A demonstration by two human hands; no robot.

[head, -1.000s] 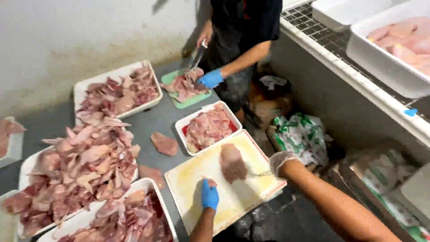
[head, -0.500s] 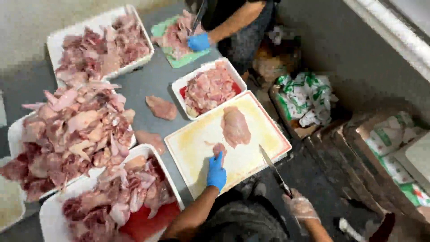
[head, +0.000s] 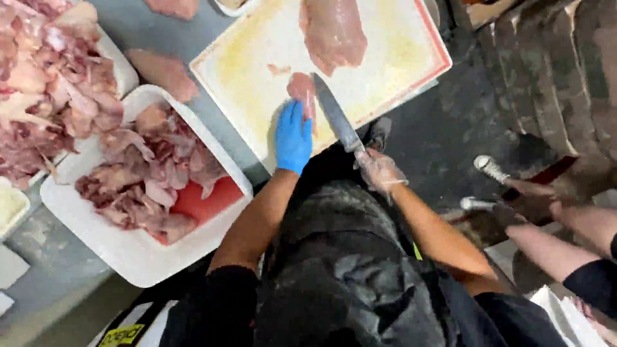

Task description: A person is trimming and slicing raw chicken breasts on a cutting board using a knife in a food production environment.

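My left hand [head: 293,137], in a blue glove, lies flat on the pale yellow cutting board [head: 257,64] and presses on a small piece of raw chicken [head: 301,87]. My right hand [head: 379,171], in a clear glove, grips a knife [head: 335,115] by its handle. The blade rests on the board right beside that small piece. A larger raw fillet [head: 332,31] lies further up the board. A tiny scrap of meat [head: 278,69] sits left of the blade tip.
A white tray [head: 122,247] of raw chicken pieces with a red liner stands left of the board. More chicken is heaped on a tray at far left [head: 45,83]. One loose piece [head: 164,71] lies on the grey table. Another person's arms [head: 565,225] reach in at right.
The camera has tilted down and moved closer. My right hand has brought the knife from beside the table onto the board, next to the small piece under my left hand.
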